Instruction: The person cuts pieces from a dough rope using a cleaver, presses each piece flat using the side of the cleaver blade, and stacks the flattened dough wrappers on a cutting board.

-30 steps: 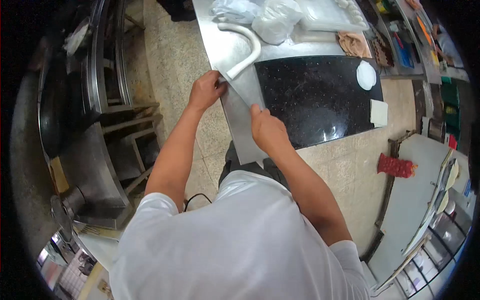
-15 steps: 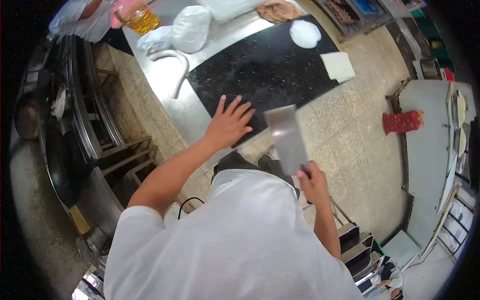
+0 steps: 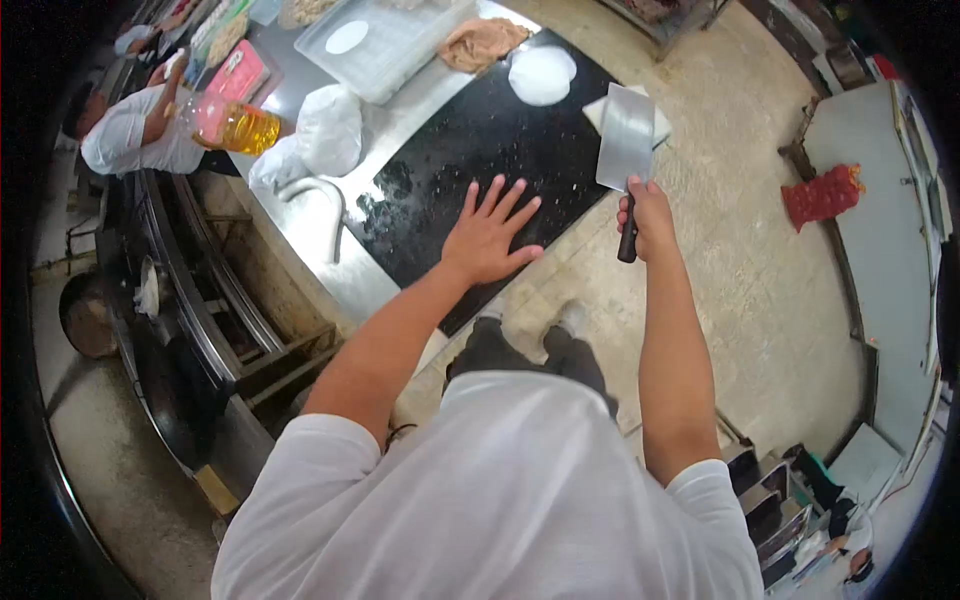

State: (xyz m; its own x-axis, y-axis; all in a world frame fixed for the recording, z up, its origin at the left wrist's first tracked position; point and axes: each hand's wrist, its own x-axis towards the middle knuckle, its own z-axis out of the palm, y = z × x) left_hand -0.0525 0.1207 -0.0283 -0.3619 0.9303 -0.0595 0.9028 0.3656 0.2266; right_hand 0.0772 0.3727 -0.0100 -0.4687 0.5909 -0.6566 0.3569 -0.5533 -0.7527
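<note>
Plenty of room over the middle of the black board (image 3: 480, 140), between the left hand (image 3: 490, 245) and the white round thing (image 3: 542, 76) at the far end. Right edge is tighter, since the cleaver (image 3: 627, 137) in the right hand (image 3: 650, 213) sticks up there, partly hiding a white pad (image 3: 662, 127). Left side's blocked by a curved white tube (image 3: 337, 215) and plastic bags (image 3: 332, 130).

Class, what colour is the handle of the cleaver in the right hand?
The handle is black, seen best in the head view.
</note>
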